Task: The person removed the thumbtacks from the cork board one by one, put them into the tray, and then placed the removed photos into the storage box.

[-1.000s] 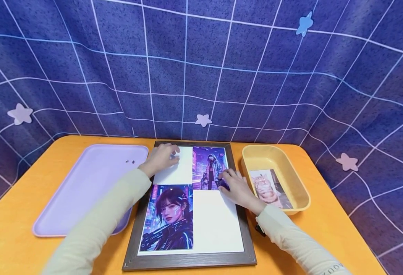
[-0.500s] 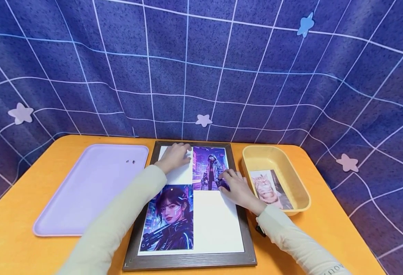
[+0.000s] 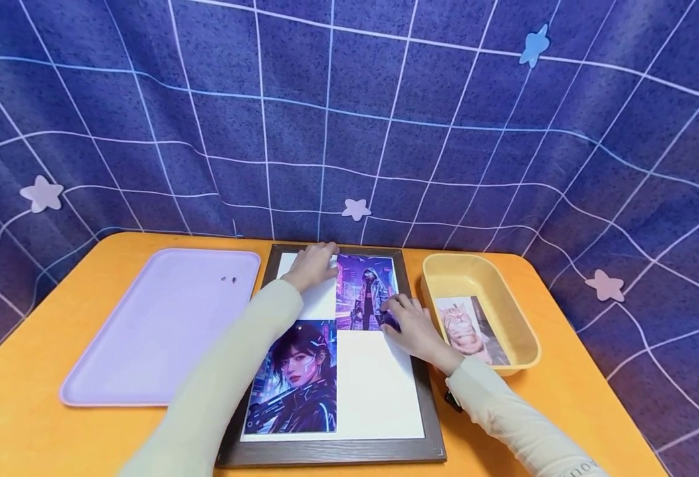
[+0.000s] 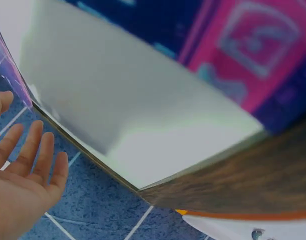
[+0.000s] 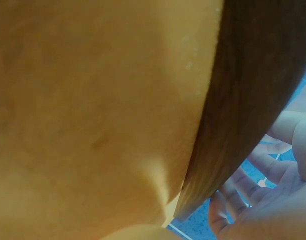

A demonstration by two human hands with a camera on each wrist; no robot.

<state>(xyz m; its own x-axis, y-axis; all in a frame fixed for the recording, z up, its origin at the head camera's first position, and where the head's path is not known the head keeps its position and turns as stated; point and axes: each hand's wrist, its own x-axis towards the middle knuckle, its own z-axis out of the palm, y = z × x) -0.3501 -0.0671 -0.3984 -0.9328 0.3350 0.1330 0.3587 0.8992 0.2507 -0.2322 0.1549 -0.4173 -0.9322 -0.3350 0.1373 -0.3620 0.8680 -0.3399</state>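
Note:
A dark-framed white board (image 3: 379,397) lies on the table with two purple-blue art prints on it. One print, a hooded figure (image 3: 368,285), fills the upper right quarter. The other, a portrait of a person with dark hair (image 3: 295,377), fills the lower left. My left hand (image 3: 311,266) reaches over the upper left white area, its fingertips at the top left corner of the hooded-figure print. Loosely bent fingers spread apart on that hand (image 4: 30,175) in the left wrist view. My right hand (image 3: 411,324) rests with its fingertips at that print's lower right edge.
On the left lies a lilac tray (image 3: 164,331) with two tiny dark items (image 3: 233,279) near its far right corner. A yellow bin (image 3: 507,311) to the right holds a cat picture (image 3: 462,328) and a darker card. Behind the orange table (image 3: 21,424) hangs a blue gridded curtain (image 3: 301,132).
My left hand has moved right across the upper left white area to the hooded-figure print's top left corner. My right hand stays at the print's lower right edge.

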